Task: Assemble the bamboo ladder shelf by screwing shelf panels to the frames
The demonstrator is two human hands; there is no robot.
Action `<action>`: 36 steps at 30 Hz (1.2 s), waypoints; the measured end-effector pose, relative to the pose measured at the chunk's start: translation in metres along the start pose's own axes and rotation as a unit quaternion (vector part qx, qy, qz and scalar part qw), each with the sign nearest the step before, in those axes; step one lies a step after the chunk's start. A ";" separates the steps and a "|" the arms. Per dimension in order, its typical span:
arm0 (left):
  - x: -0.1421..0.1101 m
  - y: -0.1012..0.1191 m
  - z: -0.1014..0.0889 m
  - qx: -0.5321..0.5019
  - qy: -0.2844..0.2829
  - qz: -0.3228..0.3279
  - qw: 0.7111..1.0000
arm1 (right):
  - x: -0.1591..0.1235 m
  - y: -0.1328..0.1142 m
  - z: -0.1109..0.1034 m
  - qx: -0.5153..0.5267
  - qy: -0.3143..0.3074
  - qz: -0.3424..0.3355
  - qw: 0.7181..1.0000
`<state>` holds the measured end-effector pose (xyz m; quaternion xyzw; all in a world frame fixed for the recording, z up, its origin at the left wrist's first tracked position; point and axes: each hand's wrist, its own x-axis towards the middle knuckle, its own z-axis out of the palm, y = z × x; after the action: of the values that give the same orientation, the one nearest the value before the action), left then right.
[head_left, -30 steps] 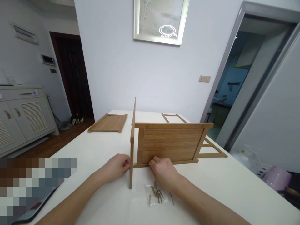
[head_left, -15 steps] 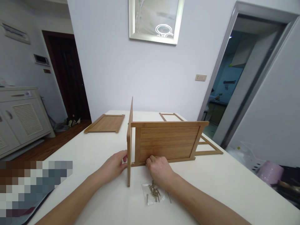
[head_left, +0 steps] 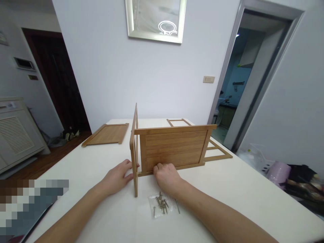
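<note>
The right hand [head_left: 165, 176] is curled low on the near face of the upright panel [head_left: 174, 145], towards its left end; its fingertips are hidden, so I cannot tell how tightly it grips. Just off the panel's left end, the left hand [head_left: 117, 177] has thumb and fingers slightly parted at the upright frame [head_left: 131, 144]; whether they pinch it is unclear. I would brace the panel vertical with the right hand and ease the frame square to it, both lower edges flat on the counter [head_left: 227, 189], without twisting either. The screws [head_left: 162, 204] and thin metal rod [head_left: 178, 206] lie in front of the panel, near the right forearm, so keep that elbow steady.
</note>
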<state>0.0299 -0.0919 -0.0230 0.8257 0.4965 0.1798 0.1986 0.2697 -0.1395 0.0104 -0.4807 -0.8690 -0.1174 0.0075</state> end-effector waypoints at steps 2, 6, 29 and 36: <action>0.001 0.000 -0.001 -0.004 -0.001 0.013 1.000 | 0.000 0.000 0.000 0.002 0.000 -0.001 1.000; 0.000 0.003 -0.003 -0.016 -0.007 0.026 0.999 | 0.000 0.000 0.001 0.006 0.003 0.000 1.000; -0.001 0.006 0.003 -0.056 0.042 -0.024 0.997 | 0.011 0.004 0.019 0.009 0.035 0.034 0.999; 0.001 0.004 0.010 -0.062 0.060 -0.051 0.995 | 0.010 0.004 0.021 0.013 0.038 0.035 0.999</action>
<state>0.0381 -0.0941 -0.0290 0.7731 0.5369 0.2492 0.2278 0.2698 -0.1242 -0.0076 -0.5055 -0.8523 -0.1243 0.0510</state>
